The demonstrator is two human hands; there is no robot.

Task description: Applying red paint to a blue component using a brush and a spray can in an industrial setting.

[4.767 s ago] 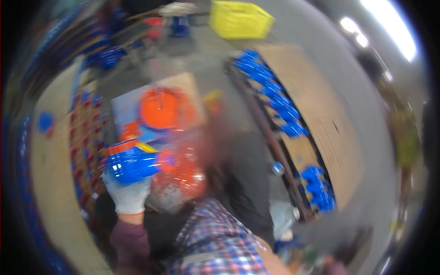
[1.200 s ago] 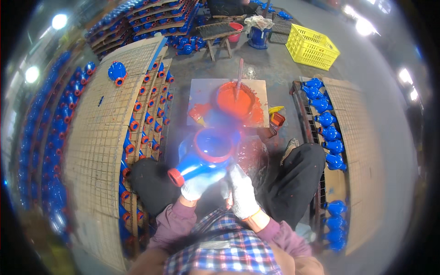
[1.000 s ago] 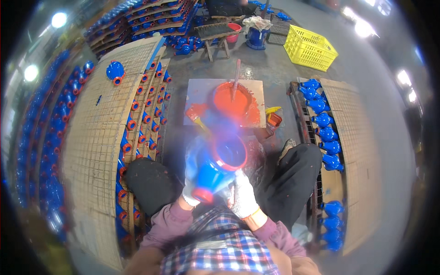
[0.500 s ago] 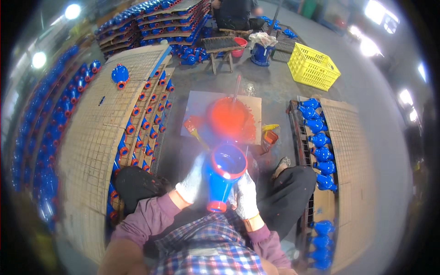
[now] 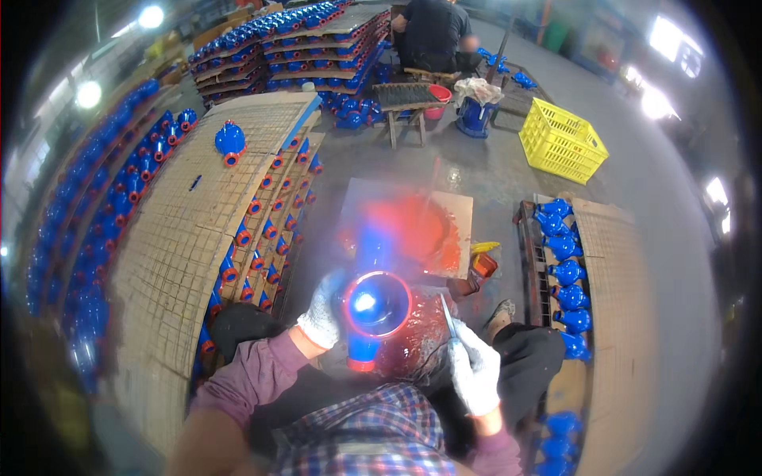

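Note:
My left hand (image 5: pixel 321 311), in a white knitted glove, grips the side of a glossy blue valve body (image 5: pixel 361 349). Its wide round mouth with a red rim faces up, and a red-ended neck points toward me. My right hand (image 5: pixel 475 369), gloved too, has its fingers closed round a thin, pale, knife-like tool (image 5: pixel 448 316) held upright, apart from the valve body. Beyond them lies a board (image 5: pixel 459 208) with wet red paint (image 5: pixel 432 238), partly smeared by blur. Under the valve body is a dark, red-stained glossy surface (image 5: pixel 413 341).
A rack (image 5: pixel 206 206) of blue valve bodies with red ends stands left, one more valve body (image 5: pixel 230 141) on top. A second rack (image 5: pixel 528 238) stands right. Ahead are a yellow crate (image 5: pixel 562 143), a small bench (image 5: pixel 405 97), stacked trays and a seated person (image 5: pixel 432 36).
My right hand has left the valve body, moved right and now holds the thin tool. The valve body has turned and shifted slightly left in my left hand. The whole view has shifted.

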